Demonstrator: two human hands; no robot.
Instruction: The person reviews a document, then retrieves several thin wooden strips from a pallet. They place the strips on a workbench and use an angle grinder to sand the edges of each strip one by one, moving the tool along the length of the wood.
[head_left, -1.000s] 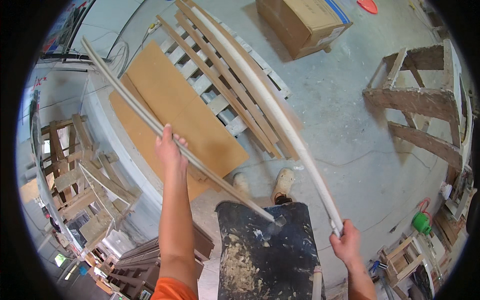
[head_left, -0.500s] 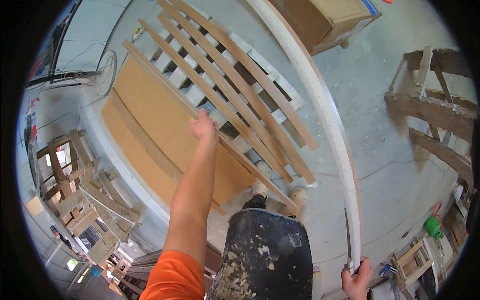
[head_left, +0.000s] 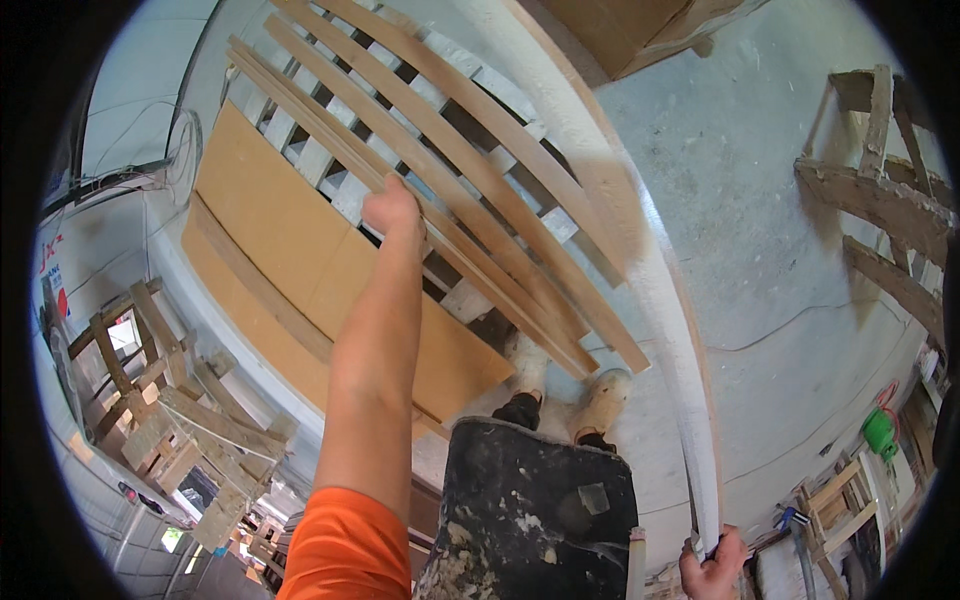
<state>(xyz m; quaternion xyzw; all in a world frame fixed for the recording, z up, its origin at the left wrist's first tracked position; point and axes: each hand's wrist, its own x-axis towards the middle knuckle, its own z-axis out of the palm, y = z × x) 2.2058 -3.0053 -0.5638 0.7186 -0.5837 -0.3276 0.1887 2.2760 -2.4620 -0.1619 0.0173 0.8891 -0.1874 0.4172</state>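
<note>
My left hand is closed around a long wooden strip that lies slantwise over a slatted pallet. Right beside it, almost touching, runs another strip. More long wooden strips rest on the pallet further right. At the lower right, my right hand grips the near end of a long curved strip with a rough white face, which arcs up past the top edge. A thin dark edge shows along that strip near the hand; its kind is unclear.
A tan board lies left of the pallet, with a narrow wooden piece on it. A cardboard box stands at the top. Rough wooden frames stand right and left. My boots are near the strip ends.
My left hand has brought its wooden strip rightward, up against the neighbouring strip. The white-faced strip has shifted slightly left at its upper part; my right hand keeps its hold.
</note>
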